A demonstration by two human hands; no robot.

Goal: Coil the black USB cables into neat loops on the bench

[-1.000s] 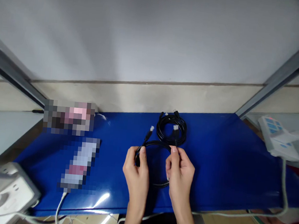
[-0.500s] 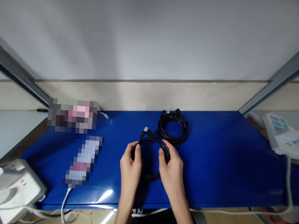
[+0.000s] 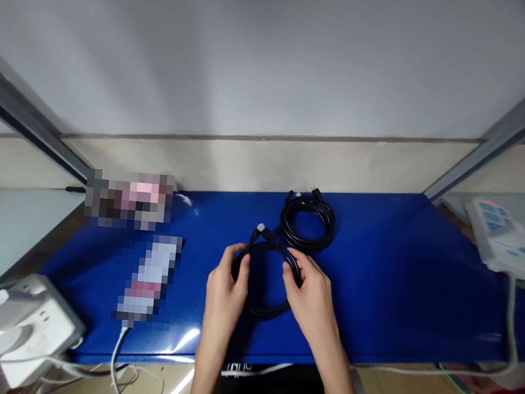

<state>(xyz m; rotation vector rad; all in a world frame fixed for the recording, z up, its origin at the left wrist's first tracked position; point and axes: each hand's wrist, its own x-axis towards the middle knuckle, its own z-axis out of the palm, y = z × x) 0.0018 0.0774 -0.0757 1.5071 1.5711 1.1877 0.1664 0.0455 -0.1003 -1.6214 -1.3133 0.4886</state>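
A black cable coil (image 3: 262, 310) lies on the blue table top (image 3: 398, 276), held by both my hands. My left hand (image 3: 225, 292) pinches the coil's left side, just below a silver-tipped plug end (image 3: 260, 228) that sticks up. My right hand (image 3: 312, 296) is closed on the coil's right side. Behind it, apart from my hands, a second black coiled cable (image 3: 307, 220) rests flat on the table.
A white wall runs behind the table. Two blurred-out items (image 3: 129, 199) (image 3: 149, 279) lie to the left. A white power strip (image 3: 12, 325) with cords sits at the front left corner. A white device with blue buttons (image 3: 502, 239) stands at the right edge, its cord trailing down.
My right hand moved from the plug near the far coil back onto the near coil's right side. Both hands drew the near coil tighter and slightly left.
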